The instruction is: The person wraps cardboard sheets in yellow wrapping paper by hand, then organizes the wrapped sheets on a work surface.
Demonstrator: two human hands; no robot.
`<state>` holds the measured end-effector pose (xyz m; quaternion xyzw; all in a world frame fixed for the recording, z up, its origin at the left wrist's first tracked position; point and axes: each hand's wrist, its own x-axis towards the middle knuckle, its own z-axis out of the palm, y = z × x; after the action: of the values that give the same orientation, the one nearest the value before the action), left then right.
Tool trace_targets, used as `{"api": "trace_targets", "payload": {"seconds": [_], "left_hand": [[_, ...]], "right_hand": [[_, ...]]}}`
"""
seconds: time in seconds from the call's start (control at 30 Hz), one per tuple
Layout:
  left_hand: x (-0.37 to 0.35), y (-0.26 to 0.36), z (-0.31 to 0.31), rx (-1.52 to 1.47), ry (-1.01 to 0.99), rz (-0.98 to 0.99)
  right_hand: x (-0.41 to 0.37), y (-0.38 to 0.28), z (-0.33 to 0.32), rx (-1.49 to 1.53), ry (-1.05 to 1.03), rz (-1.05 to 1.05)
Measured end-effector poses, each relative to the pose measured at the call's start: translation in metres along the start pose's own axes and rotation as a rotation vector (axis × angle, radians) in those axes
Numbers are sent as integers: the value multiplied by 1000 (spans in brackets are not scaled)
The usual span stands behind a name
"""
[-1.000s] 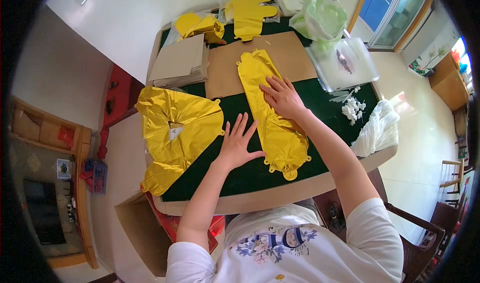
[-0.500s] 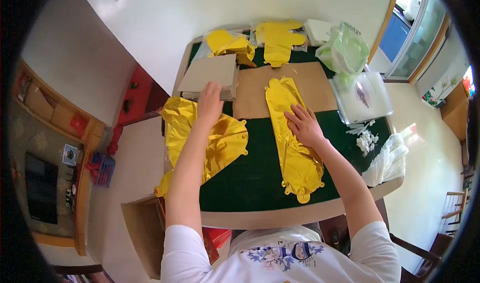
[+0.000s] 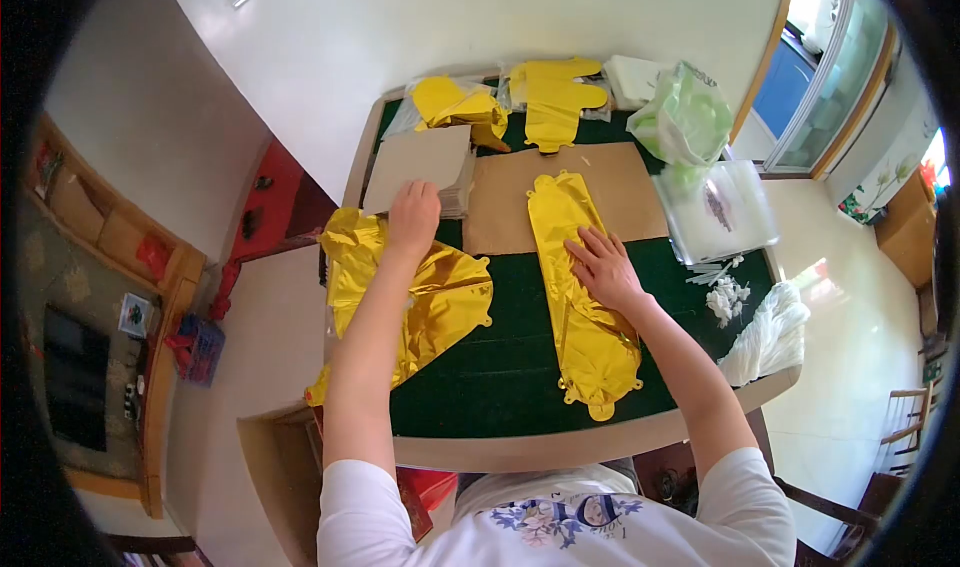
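My left hand [image 3: 413, 217] rests at the front edge of a stack of grey cardboard sheets [image 3: 418, 157], its fingers curled together over the top sheet; the thumb is hidden. My right hand [image 3: 605, 269] lies flat and open on a folded yellow foil balloon [image 3: 595, 342], long and narrow with small tabs at its ends. That balloon reaches from a flat brown cardboard piece [image 3: 500, 207] towards the table's front edge. Under my left forearm spreads a crumpled yellow foil balloon [image 3: 445, 287], partly covered by the arm.
At the back of the green-topped table [image 3: 470, 397] lie more yellow foil balloons [image 3: 555, 102] on clear packaging. A green-and-white plastic bag [image 3: 685, 117], a pile of clear plastic sleeves [image 3: 720, 212], small white pieces [image 3: 727, 299] and a white plastic bag [image 3: 765, 332] line the right side.
My left hand has drawn slightly back to the stack's front edge, its fingers more curled. The right hand stays on the folded balloon. The whole view has shifted slightly.
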<state>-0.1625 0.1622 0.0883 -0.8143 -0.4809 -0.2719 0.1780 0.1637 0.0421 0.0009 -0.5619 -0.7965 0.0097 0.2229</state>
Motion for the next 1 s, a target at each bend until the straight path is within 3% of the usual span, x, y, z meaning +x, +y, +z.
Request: {"api": "trace_targets", "payload": {"seconds": [0.07,0.17,0.33,0.43,0.47,0.5,0.57,0.67,0.77,0.8,0.9,1.0], "left_hand": [[-1,5,-2,-85,116,-11],[1,5,-15,-109,79,-80],[8,21,-47,-112,168,3],[-5,66,-75,-94,246,179],[-15,83,-76,-133,239,249],[-29,101,-77,-176,228,317],[-50,136,-86,-235,210,461],[-81,154,-84,-362,130,411],[-99,148,-104,-416,281,113],[-119,140,-96,-355,349,-131],[-130,141,-98,-1265,378,-868],[-152,142,-116,-1611,-309,-896]], "right_hand": [[2,3,-1,63,11,12],[4,10,-2,213,43,36],[6,8,-15,320,130,54],[20,-17,-36,796,169,295],[29,-22,-37,1056,132,370],[36,-50,-64,1505,16,555],[43,-77,-71,1477,32,684],[33,-89,-78,1255,20,531],[10,-83,-84,1309,37,629],[-1,-79,-83,1342,41,685],[-27,-80,-87,1454,87,714],[-40,-77,-78,1360,115,747]]}}
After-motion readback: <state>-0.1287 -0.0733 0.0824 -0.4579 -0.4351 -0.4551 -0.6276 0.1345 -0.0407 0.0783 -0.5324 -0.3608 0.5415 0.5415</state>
